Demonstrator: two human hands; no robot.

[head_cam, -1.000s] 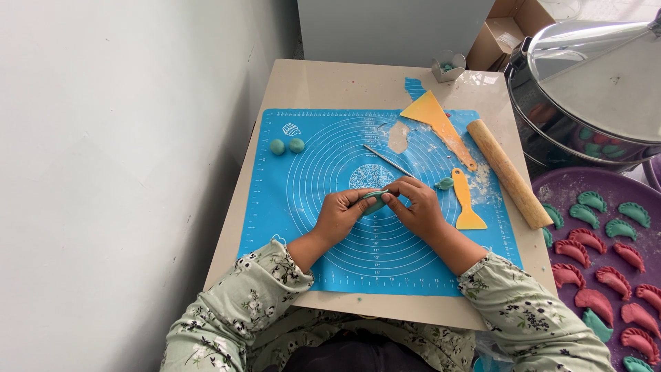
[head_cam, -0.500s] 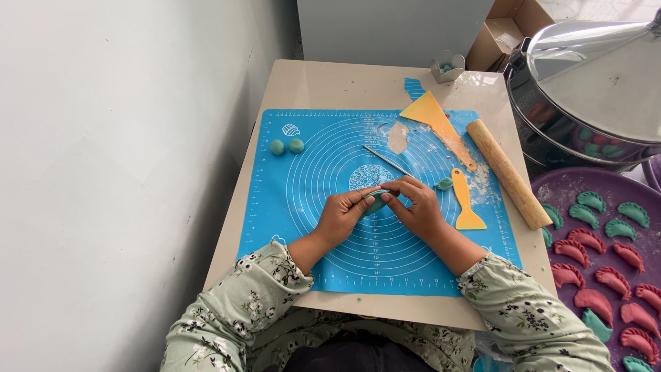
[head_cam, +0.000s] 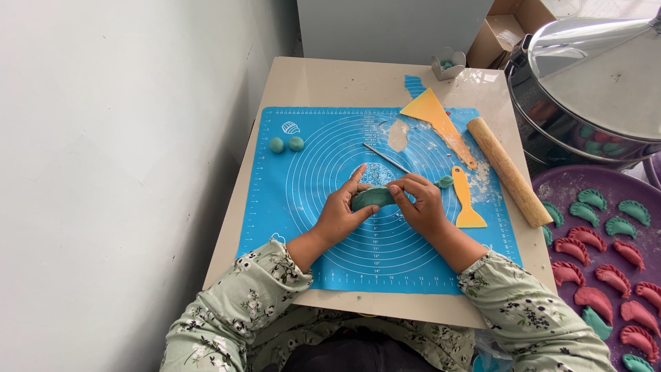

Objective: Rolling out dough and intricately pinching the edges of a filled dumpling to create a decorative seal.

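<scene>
A: Starting at the left, what lies on the blue mat (head_cam: 310,262)?

B: Two small green dough balls (head_cam: 286,144), well apart from the hands. Then the left hand (head_cam: 339,215), closed around the left end of a folded green dumpling (head_cam: 372,198), held just above the mat's middle.

A: And the right hand (head_cam: 420,207)?

B: Its fingertips pinch the dumpling's upper seam at the right end. So both hands grip the same piece.

A: How would it handle?

B: Light and soft, I'd judge, easily dented and a bit tacky. Best cradled under the belly, pressing only along the seam.

A: Further right?

B: A yellow scraper (head_cam: 467,200), a wooden rolling pin (head_cam: 509,172), then a purple tray (head_cam: 551,182) of red and green dumplings.
</scene>
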